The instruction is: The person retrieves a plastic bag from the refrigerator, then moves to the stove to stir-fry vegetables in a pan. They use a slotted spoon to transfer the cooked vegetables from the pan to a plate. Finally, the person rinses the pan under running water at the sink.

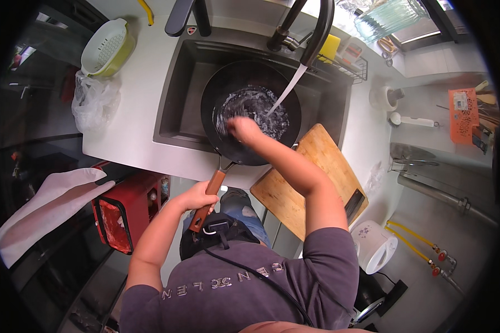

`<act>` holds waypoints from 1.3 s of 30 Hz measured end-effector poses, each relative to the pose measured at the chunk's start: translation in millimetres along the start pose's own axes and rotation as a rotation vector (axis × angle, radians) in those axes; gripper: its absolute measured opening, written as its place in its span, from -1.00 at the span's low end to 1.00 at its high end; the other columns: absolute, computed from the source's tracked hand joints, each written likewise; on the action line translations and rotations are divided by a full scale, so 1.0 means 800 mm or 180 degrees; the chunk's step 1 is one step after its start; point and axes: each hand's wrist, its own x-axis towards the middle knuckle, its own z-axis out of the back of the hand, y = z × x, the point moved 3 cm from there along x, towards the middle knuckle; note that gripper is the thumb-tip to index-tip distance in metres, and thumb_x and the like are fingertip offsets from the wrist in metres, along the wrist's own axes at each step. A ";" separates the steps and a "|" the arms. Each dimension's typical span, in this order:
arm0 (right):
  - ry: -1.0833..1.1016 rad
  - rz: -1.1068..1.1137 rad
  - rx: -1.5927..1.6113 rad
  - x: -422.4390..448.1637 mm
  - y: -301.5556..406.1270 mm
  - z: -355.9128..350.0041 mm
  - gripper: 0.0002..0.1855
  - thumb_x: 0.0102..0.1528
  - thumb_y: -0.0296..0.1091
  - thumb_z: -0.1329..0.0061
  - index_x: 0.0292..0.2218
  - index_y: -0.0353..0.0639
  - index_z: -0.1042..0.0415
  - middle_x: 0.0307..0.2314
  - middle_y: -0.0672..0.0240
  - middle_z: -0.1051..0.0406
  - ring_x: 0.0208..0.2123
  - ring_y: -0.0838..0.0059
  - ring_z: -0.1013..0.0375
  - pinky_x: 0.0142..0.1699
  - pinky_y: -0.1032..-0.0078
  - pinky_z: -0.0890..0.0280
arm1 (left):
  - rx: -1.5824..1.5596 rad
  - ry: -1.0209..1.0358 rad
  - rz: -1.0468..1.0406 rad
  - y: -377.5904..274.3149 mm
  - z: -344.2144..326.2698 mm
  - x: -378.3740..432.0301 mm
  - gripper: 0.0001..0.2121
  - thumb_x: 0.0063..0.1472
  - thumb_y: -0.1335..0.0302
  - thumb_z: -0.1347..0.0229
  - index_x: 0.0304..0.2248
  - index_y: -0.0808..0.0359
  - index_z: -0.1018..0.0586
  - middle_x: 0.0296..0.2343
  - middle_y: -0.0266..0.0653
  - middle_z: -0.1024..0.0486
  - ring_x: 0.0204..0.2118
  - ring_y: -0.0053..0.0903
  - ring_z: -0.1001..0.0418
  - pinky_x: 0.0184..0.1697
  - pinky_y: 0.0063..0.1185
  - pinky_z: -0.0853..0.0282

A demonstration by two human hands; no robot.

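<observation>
A dark wok [250, 70] rests over the grey sink [185, 95], with foamy water swirling inside it. From the black faucet [326, 25] a stream of water [289, 87] runs into the wok. My left hand [199, 195] grips the wok's brown wooden handle [216, 183], which points toward my body. Inside the wok is my right hand [243, 130], low over the water. Motion blurs its fingers, and whether they hold anything cannot be made out.
A wooden cutting board [329, 166] leans at the sink's front right corner, under my right forearm. On the left counter sit a green-and-white colander [106, 48] and a plastic bag [93, 102]. A white-handled brush [412, 120] lies at right. A red bin [139, 195] stands lower left.
</observation>
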 end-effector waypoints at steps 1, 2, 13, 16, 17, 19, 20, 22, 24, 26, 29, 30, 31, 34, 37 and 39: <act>0.0395 -0.0004 0.0035 -0.019 -0.003 -0.003 -0.86 -0.13 -0.33 0.03 -0.44 -0.09 -0.45 -0.50 0.16 -0.43 -0.39 0.10 -0.42 -0.26 0.28 -0.31 | -0.0023 -0.0002 0.0009 0.001 0.000 0.000 -0.83 0.05 0.55 -0.01 -0.39 0.34 -0.25 -0.67 -0.27 -0.35 -0.66 -0.56 -0.38 -0.57 -0.57 -0.33; 0.0558 -0.0081 -0.0105 -0.032 -0.012 0.004 -0.86 -0.13 -0.34 0.04 -0.43 -0.08 -0.45 -0.48 0.16 -0.44 -0.38 0.11 -0.42 -0.25 0.28 -0.31 | -0.0042 -0.0003 0.0011 0.001 0.000 0.000 -0.82 0.05 0.55 -0.01 -0.39 0.34 -0.25 -0.67 -0.27 -0.35 -0.66 -0.56 -0.37 -0.57 -0.57 -0.33; -0.2268 -0.2501 0.1104 0.039 -0.152 0.045 -0.65 -0.09 -0.19 0.00 -0.30 -0.24 -0.36 -0.42 0.10 -0.43 -0.32 0.16 -0.43 -0.20 0.34 -0.30 | -0.0076 0.0033 0.0053 0.003 0.002 0.001 -0.83 0.04 0.55 -0.01 -0.39 0.34 -0.26 -0.68 -0.28 -0.35 -0.66 -0.55 -0.37 -0.57 -0.57 -0.33; -0.3022 -0.2190 0.2271 0.110 -0.157 0.023 -0.75 -0.08 -0.34 -0.03 -0.34 -0.25 -0.36 -0.51 0.24 -0.41 -0.42 0.39 -0.41 -0.32 0.46 -0.33 | 0.0106 0.0103 0.0132 -0.006 0.005 0.000 -0.86 0.04 0.57 0.01 -0.41 0.34 -0.26 -0.67 -0.27 -0.35 -0.66 -0.55 -0.38 -0.57 -0.55 -0.34; -0.3152 -0.2072 0.2693 0.131 -0.162 0.011 -0.81 -0.07 -0.41 -0.03 -0.36 -0.24 -0.37 -0.55 0.30 -0.40 -0.46 0.46 -0.40 -0.37 0.51 -0.33 | 0.0216 0.0100 0.0164 -0.015 0.007 -0.001 -0.86 0.04 0.57 0.01 -0.42 0.34 -0.26 -0.67 -0.27 -0.35 -0.66 -0.55 -0.38 -0.56 -0.55 -0.34; -0.2595 -0.1258 0.2213 0.151 -0.086 0.012 -0.92 -0.03 -0.52 0.02 -0.41 -0.21 -0.38 -0.60 0.41 -0.36 -0.54 0.59 -0.34 -0.46 0.63 -0.29 | 0.0183 0.0032 0.0156 -0.008 0.006 -0.001 -0.87 0.04 0.57 0.02 -0.42 0.34 -0.26 -0.67 -0.27 -0.35 -0.66 -0.55 -0.38 -0.56 -0.56 -0.34; -0.2165 -0.0998 0.2676 0.150 -0.052 0.004 -0.94 -0.03 -0.53 0.03 -0.43 -0.20 -0.37 -0.60 0.43 -0.36 -0.56 0.61 -0.33 -0.47 0.64 -0.27 | 0.0123 0.0029 0.0154 -0.006 0.005 -0.001 -0.87 0.04 0.56 0.02 -0.42 0.34 -0.26 -0.67 -0.27 -0.35 -0.66 -0.55 -0.38 -0.56 -0.56 -0.34; -0.1075 -0.0637 0.3321 0.118 0.000 -0.016 -0.95 -0.02 -0.53 0.03 -0.43 -0.20 -0.37 -0.59 0.47 -0.36 -0.56 0.66 -0.31 -0.46 0.67 -0.25 | 0.0013 0.0032 0.0143 -0.002 0.006 0.000 -0.87 0.04 0.56 0.02 -0.42 0.34 -0.26 -0.67 -0.27 -0.35 -0.66 -0.55 -0.38 -0.56 -0.56 -0.34; 0.0113 -0.0362 0.3266 0.059 0.037 -0.025 -0.94 -0.01 -0.52 0.02 -0.42 -0.20 -0.38 -0.57 0.50 -0.36 -0.52 0.69 -0.31 -0.40 0.68 -0.25 | -0.0003 0.0079 0.0117 0.004 0.009 0.004 -0.86 0.03 0.56 0.01 -0.42 0.34 -0.26 -0.67 -0.27 -0.35 -0.66 -0.55 -0.38 -0.56 -0.56 -0.34; 0.1024 -0.0220 0.2755 -0.008 0.036 -0.008 -0.91 -0.05 -0.52 -0.01 -0.42 -0.19 -0.40 -0.57 0.52 -0.38 -0.49 0.71 -0.31 -0.35 0.67 -0.26 | -0.0033 0.0099 0.0089 0.006 0.009 0.006 -0.84 0.03 0.56 0.00 -0.41 0.34 -0.26 -0.67 -0.27 -0.35 -0.66 -0.55 -0.37 -0.56 -0.56 -0.33; 0.1931 0.0011 0.1872 -0.071 -0.008 0.038 -0.85 -0.10 -0.49 -0.04 -0.39 -0.16 -0.44 -0.54 0.43 -0.43 -0.46 0.62 -0.38 -0.29 0.58 -0.29 | -0.0047 0.0089 0.0041 0.006 0.008 0.006 -0.82 0.03 0.54 -0.02 -0.39 0.33 -0.25 -0.68 -0.28 -0.33 -0.66 -0.55 -0.36 -0.57 -0.56 -0.32; 0.2025 0.0047 0.1067 -0.082 -0.027 0.053 -0.85 -0.09 -0.46 -0.01 -0.38 -0.14 -0.46 -0.51 0.35 -0.45 -0.43 0.49 -0.41 -0.27 0.52 -0.30 | -0.0023 0.0079 0.0010 0.009 0.008 0.006 -0.82 0.03 0.54 -0.02 -0.39 0.33 -0.25 -0.68 -0.28 -0.33 -0.66 -0.55 -0.36 -0.57 -0.56 -0.32; 0.2074 0.0054 0.0258 -0.088 -0.045 0.067 -0.84 -0.09 -0.42 0.01 -0.37 -0.13 -0.47 -0.48 0.27 -0.46 -0.39 0.37 -0.45 -0.26 0.46 -0.31 | 0.0026 0.0097 -0.0022 0.010 0.009 0.007 -0.81 0.03 0.53 -0.03 -0.39 0.33 -0.26 -0.68 -0.28 -0.33 -0.66 -0.55 -0.36 -0.57 -0.56 -0.32; 0.1908 0.0045 -0.1021 -0.081 -0.082 0.073 -0.86 -0.10 -0.39 0.11 -0.41 -0.13 -0.40 -0.44 0.17 -0.40 -0.30 0.13 -0.40 -0.23 0.29 -0.30 | 0.0012 0.0093 0.0023 0.009 0.006 0.004 -0.84 0.03 0.57 0.00 -0.40 0.37 -0.27 -0.66 -0.27 -0.36 -0.65 -0.56 -0.38 -0.55 -0.57 -0.32; 0.1112 0.0656 -0.0827 -0.064 -0.057 0.052 -0.85 -0.06 -0.42 0.16 -0.37 -0.15 -0.36 -0.39 0.16 -0.35 -0.27 0.14 -0.37 -0.20 0.29 -0.30 | 0.0011 0.0057 0.0127 -0.006 0.003 -0.002 -0.85 0.03 0.57 0.00 -0.41 0.37 -0.27 -0.67 -0.27 -0.36 -0.65 -0.56 -0.38 -0.54 -0.57 -0.32; 0.0979 0.1262 -0.0900 -0.035 -0.024 0.042 -0.80 -0.04 -0.43 0.20 -0.31 -0.17 -0.31 -0.32 0.19 -0.30 -0.22 0.18 -0.33 -0.19 0.35 -0.32 | 0.0043 0.0062 0.0119 -0.008 0.003 -0.003 -0.86 0.04 0.57 0.01 -0.42 0.37 -0.27 -0.67 -0.27 -0.37 -0.65 -0.56 -0.38 -0.54 -0.57 -0.32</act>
